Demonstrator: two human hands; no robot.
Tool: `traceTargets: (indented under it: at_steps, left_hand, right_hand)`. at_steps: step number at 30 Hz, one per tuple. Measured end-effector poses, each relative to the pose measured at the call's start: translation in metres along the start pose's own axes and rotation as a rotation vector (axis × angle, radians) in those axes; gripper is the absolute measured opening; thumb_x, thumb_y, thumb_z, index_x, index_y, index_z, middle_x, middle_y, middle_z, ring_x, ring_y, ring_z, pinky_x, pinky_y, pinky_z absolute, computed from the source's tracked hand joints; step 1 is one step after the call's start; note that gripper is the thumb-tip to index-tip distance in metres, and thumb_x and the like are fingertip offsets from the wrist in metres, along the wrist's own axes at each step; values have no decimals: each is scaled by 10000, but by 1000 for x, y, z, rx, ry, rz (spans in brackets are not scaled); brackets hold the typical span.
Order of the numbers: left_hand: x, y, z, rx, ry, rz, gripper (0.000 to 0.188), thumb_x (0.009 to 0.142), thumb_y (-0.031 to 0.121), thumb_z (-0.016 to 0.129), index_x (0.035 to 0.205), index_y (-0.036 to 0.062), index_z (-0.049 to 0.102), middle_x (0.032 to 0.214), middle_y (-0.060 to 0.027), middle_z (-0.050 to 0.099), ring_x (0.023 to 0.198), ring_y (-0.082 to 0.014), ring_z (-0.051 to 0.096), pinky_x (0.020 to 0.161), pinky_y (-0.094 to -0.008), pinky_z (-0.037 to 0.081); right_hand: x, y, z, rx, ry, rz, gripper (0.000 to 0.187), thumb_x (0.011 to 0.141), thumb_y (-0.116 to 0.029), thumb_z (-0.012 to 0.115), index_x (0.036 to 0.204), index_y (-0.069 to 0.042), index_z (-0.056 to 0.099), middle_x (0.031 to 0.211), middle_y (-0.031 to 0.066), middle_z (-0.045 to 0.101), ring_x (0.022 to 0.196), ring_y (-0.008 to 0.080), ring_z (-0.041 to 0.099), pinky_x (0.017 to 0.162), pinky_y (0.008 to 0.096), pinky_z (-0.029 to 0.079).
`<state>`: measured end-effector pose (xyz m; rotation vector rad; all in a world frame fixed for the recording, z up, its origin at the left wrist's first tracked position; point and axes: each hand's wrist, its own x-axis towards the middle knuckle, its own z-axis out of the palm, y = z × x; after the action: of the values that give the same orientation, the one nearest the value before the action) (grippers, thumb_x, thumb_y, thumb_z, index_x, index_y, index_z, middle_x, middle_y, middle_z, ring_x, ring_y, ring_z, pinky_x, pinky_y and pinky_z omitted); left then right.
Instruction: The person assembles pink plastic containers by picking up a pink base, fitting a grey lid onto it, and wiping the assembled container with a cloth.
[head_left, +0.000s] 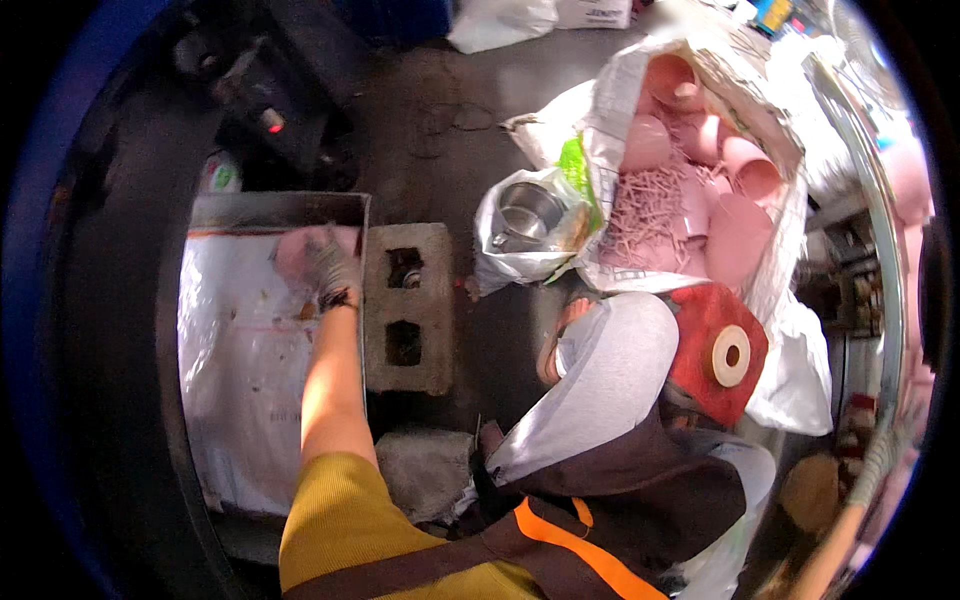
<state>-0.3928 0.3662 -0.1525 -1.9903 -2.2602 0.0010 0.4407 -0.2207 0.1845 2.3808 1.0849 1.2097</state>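
My left hand (330, 262), in a pale work glove, reaches far to the left over a white-lined shallow metal tray (205, 211). The hand is blurred, and its fingers lie closed over a rounded pink piece (291, 254) at the tray's far right corner. That piece is smooth and cup-like, partly hidden by the glove. At the far right rim my right hand (879, 462), also gloved, is beside an upright metal rail (886, 300) and pink surfaces. Its fingers are too distorted to read.
A concrete block (437, 300) stands against the tray's right side. Beyond my knee, a large white sack (612, 110) holds several pink cups (752, 168) and thin pink scraps (640, 215). Beside it, a white bag (490, 262) contains a metal cup (531, 210). A cream ring (732, 356) lies on red cloth (700, 320).
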Motion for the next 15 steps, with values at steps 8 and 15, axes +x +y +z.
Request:
traceTargets:
  at_steps: [8, 15]
  left_hand:
    - [11, -61, -26, -253, -172, -229, 547, 846, 268, 605, 1349, 102, 468, 1380, -206, 470, 1124, -403, 578, 931, -488, 483]
    - [-38, -86, -149, -2031, -416, -151, 398, 873, 221, 583, 1235, 63, 541, 1241, -164, 557, 1031, -323, 613, 889, -426, 499]
  right_hand:
    - [-5, -216, -60, 501, -18, -108, 536, 905, -172, 589, 1400, -49, 425, 1440, 230, 395, 1300, 380, 420, 1099, 446, 323]
    - [-34, -459, -199, 1860, -611, 43, 447, 909, -173, 586, 1320, -31, 481, 1289, 144, 521, 1239, 264, 481, 1040, 385, 390]
